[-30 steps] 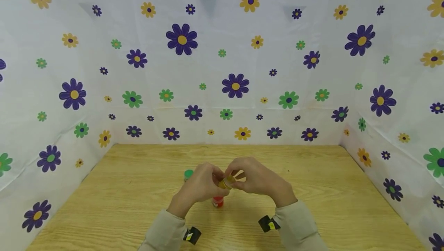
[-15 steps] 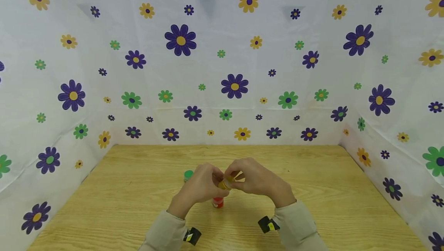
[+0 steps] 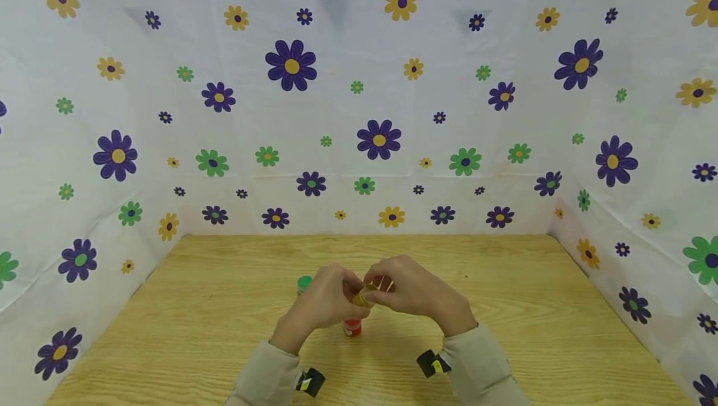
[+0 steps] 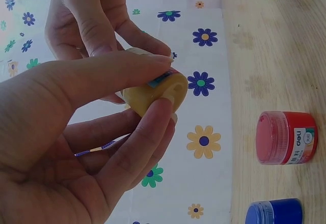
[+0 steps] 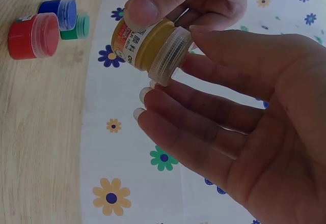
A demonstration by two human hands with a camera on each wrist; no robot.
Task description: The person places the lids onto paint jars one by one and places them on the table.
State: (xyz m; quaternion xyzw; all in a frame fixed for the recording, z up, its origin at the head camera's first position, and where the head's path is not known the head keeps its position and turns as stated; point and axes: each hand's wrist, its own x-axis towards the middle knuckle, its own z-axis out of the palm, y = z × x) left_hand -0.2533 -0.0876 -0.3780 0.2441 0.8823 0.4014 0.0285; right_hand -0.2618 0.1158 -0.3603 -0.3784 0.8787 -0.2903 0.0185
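A small yellow paint jar point(image 5: 147, 43) with a clear ridged lid point(image 5: 170, 56) is held tilted above the table, between the two hands. My left hand point(image 3: 331, 297) grips the jar's body, thumb on its label and fingertips against its base in the left wrist view. At the lid is my right hand point(image 3: 412, 287), pinching it with thumb and index finger, while the other fingers extend loosely below. A red paint jar point(image 4: 288, 137) stands on the table beneath the hands, partly covered by the left hand in the head view.
A blue paint jar point(image 4: 275, 213) stands near the red one, and a green-lidded jar point(image 3: 305, 283) is left of the left hand. The wooden table point(image 3: 505, 281) is enclosed by a white flowered cloth point(image 3: 336, 113) at the back and sides.
My right thumb has shifted left across the lid, and the right fingers have turned slightly around it. The left hand and the jars on the table stay where they were.
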